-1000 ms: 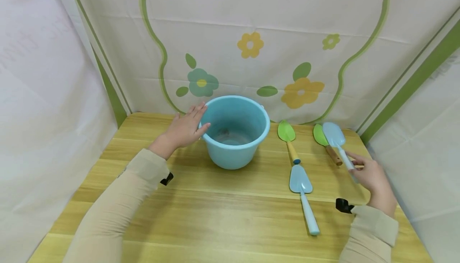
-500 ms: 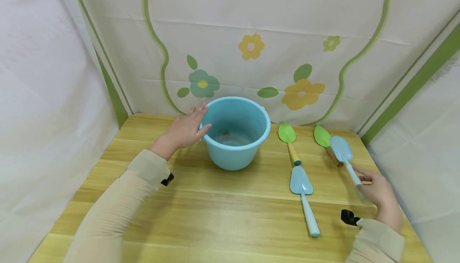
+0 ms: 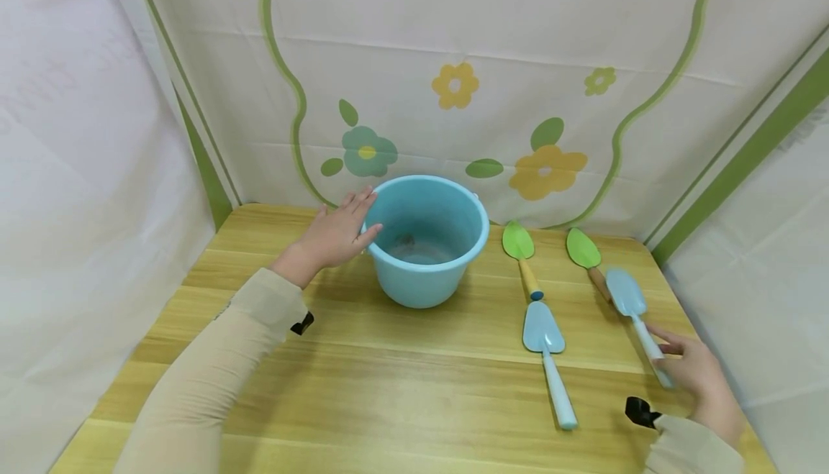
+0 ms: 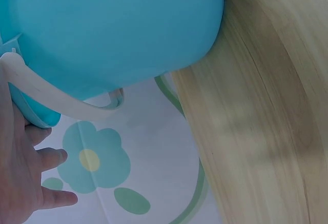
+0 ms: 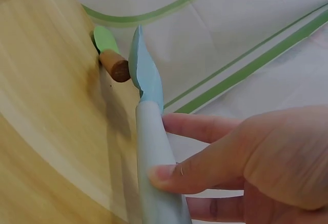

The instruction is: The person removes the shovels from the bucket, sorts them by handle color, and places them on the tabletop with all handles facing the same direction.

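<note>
A light blue bucket (image 3: 421, 283) stands at the back of the table. My left hand (image 3: 333, 237) rests on its left rim, fingers extended; the left wrist view shows the straight fingers beside the bucket's white handle (image 4: 61, 93). At the right, my right hand (image 3: 693, 366) pinches the pale handle of a light blue hand trowel (image 3: 627, 293) between thumb and fingers. Its blade lies close to the brown handle of a green trowel (image 3: 584, 249). The right wrist view shows the thumb pressed on the pale handle (image 5: 156, 152).
Another green trowel (image 3: 518, 240) with a yellow handle lies right of the bucket. Below it lies a second light blue trowel (image 3: 542, 328), handle toward the front. White patterned cloth (image 3: 401, 64) surrounds the wooden table (image 3: 401, 395) at the back and sides.
My right hand has moved toward the front right with the light blue trowel, away from the brown-handled green trowel's blade. My left hand has stayed on the bucket rim.
</note>
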Demonstrator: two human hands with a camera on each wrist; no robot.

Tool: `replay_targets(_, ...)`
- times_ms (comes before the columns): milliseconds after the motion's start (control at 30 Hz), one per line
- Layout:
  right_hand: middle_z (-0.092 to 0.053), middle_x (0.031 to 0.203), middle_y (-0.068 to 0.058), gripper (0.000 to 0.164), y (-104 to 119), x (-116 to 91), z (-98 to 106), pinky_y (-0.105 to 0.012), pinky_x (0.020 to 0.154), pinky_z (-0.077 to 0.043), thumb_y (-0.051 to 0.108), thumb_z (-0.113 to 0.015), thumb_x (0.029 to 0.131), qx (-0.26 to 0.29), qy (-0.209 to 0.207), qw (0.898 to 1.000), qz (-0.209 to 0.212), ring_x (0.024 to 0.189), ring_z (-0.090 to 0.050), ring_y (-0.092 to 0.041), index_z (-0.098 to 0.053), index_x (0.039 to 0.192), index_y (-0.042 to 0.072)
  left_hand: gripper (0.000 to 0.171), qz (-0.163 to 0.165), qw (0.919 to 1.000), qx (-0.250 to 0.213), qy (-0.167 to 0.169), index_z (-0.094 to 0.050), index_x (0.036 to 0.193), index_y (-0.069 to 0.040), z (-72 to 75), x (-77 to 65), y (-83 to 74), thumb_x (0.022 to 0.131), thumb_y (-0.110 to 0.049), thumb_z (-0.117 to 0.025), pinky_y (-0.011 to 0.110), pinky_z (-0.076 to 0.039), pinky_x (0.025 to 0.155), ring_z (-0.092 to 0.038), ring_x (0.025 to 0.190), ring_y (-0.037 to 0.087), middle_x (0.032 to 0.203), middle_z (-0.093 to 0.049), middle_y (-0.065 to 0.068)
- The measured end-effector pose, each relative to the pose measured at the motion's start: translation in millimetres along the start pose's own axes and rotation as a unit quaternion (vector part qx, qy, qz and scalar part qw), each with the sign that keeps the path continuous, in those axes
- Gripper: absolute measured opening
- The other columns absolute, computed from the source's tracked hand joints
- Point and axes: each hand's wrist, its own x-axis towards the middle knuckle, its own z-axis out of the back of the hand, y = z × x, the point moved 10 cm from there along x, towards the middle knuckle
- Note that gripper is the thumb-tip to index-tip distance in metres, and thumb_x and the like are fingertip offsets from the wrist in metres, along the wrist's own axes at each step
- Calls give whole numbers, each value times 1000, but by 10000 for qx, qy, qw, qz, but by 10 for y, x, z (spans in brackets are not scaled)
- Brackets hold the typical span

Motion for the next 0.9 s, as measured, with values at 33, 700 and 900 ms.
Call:
replay_targets(33, -57, 126, -42, 67, -20, -2, -4, -35, 70, -48, 5, -69, 92, -15, 7, 10000, -2, 111, -53, -59, -37, 150, -5, 75, 2, 10000, -5, 4, -9, 165, -7, -1, 1, -1, 110, -51, -32, 76, -12, 112, -9, 156, 37, 172, -5, 10)
replay_targets(700, -58, 127, -41, 70, -420, -215, -65, -44, 79, -52, 11, -76, 90, 350, 229, 9979, -486, 118, -47, -61, -43, 151, 4, 74, 6, 10000, -83, -31, -9, 165, -7, -14, 15, 15, 110, -49, -35, 77, -11, 112, -8, 156, 37, 172, -4, 9)
replay_targets(900, -58, 129, -40, 69, -474, -280, -118, -61, 89, -48, 10, -73, 91, 369, 393, 9960, -709, 120, -45, -61, -38, 150, -1, 75, -15, 9999, -99, -5, -9, 165, -6, -6, 6, 0, 110, -50, -34, 77, -11, 112, -7, 156, 37, 172, -5, 10)
